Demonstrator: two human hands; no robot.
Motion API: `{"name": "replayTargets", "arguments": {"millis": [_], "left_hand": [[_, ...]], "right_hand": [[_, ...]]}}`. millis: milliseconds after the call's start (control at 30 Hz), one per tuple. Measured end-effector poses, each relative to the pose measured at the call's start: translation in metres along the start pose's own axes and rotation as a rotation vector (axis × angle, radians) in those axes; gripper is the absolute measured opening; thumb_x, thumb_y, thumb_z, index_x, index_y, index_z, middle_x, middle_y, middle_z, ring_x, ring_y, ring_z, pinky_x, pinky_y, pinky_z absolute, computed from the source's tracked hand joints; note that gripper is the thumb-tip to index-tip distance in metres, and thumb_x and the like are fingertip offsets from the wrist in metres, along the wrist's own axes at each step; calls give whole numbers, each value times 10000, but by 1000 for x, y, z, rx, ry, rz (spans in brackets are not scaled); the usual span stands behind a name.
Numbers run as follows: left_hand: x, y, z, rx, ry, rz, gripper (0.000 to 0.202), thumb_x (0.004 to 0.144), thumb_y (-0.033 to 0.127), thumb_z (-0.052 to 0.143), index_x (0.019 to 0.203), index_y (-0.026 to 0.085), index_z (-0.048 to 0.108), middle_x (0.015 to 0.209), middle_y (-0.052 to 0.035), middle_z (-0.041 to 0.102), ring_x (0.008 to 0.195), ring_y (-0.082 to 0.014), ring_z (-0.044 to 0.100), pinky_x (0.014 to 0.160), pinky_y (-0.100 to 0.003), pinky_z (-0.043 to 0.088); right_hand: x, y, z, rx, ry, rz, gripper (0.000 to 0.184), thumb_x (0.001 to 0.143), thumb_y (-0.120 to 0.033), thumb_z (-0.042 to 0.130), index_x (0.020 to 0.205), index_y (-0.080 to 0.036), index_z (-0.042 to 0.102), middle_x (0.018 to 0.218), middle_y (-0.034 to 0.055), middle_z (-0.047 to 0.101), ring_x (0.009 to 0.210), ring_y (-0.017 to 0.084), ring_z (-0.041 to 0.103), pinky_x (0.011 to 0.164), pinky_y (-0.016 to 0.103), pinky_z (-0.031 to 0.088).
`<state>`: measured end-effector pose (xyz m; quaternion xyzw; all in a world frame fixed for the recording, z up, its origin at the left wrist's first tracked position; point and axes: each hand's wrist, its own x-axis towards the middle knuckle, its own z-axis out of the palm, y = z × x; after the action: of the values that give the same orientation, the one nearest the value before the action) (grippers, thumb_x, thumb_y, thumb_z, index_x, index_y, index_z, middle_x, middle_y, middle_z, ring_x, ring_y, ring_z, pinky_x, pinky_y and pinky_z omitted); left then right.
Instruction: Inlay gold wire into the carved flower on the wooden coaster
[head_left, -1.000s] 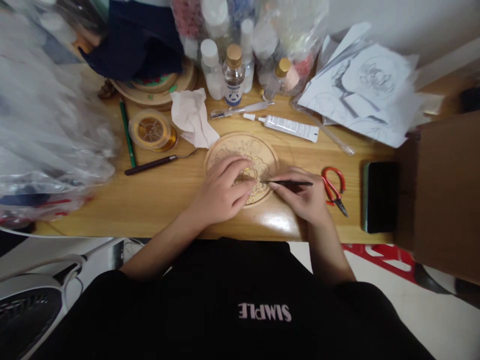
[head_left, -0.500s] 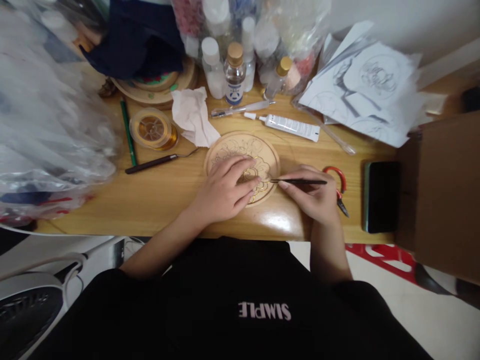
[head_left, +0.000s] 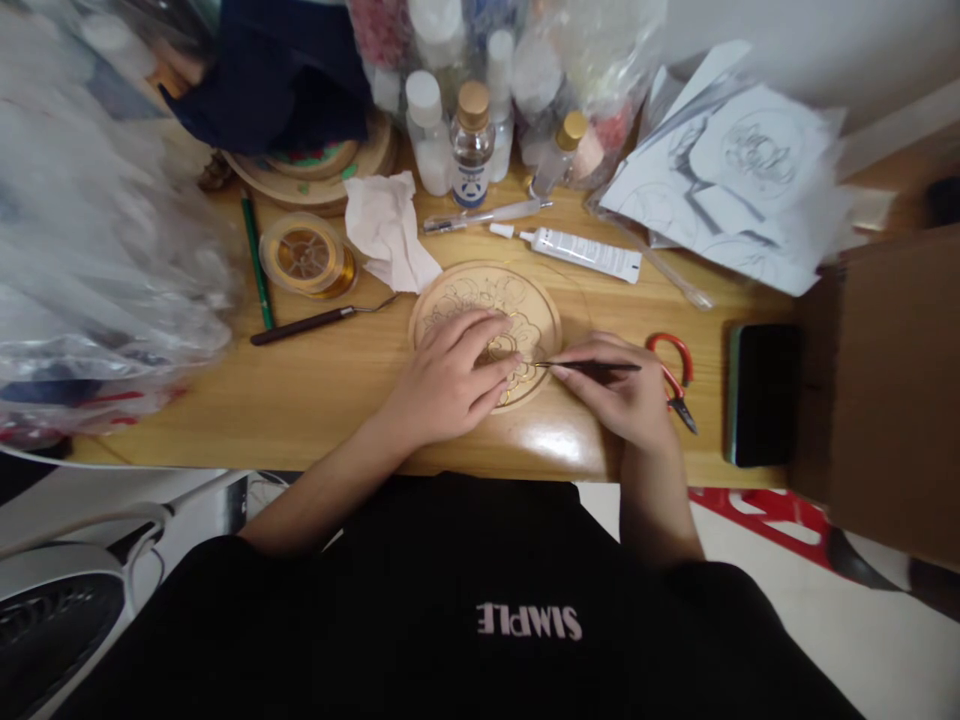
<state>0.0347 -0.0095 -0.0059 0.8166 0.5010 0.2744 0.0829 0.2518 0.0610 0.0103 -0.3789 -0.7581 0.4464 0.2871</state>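
Note:
A round wooden disc (head_left: 525, 300) with a drawn flower pattern and gold wire outlines lies on the wooden desk (head_left: 315, 400). My left hand (head_left: 450, 380) rests on the disc, fingers curled and pressing down near the gold wire. My right hand (head_left: 626, 395) pinches a thin dark tool, likely tweezers (head_left: 592, 367), whose tip touches the disc's right part beside my left fingertips.
Red-handled snips (head_left: 671, 375) and a dark phone (head_left: 761, 392) lie to the right. A glue tube (head_left: 581, 252), a crumpled tissue (head_left: 386, 232), a gold wire spool (head_left: 306, 257), a dark-handled tool (head_left: 315, 322), a green pencil (head_left: 255, 262), bottles (head_left: 471, 145), sketch papers (head_left: 735, 180) and plastic bags (head_left: 97, 230) crowd the desk.
My right hand drew the tool slightly right, then brought it back so its tip sits on the disc again. My left hand stays pressed on the disc.

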Motion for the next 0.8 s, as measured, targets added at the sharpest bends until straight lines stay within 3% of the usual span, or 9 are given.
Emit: {"name": "replayTargets", "arguments": {"millis": [800], "left_hand": [[0, -1, -1, 19, 3, 20, 231, 896, 217, 589, 1081, 162, 715, 1269, -151, 588, 1229, -314, 495, 992, -518, 477]], "right_hand": [[0, 0, -1, 1, 14, -10, 60, 797, -204, 725, 852, -226, 731, 777, 14, 712, 705, 132, 639, 608, 272, 508]]}}
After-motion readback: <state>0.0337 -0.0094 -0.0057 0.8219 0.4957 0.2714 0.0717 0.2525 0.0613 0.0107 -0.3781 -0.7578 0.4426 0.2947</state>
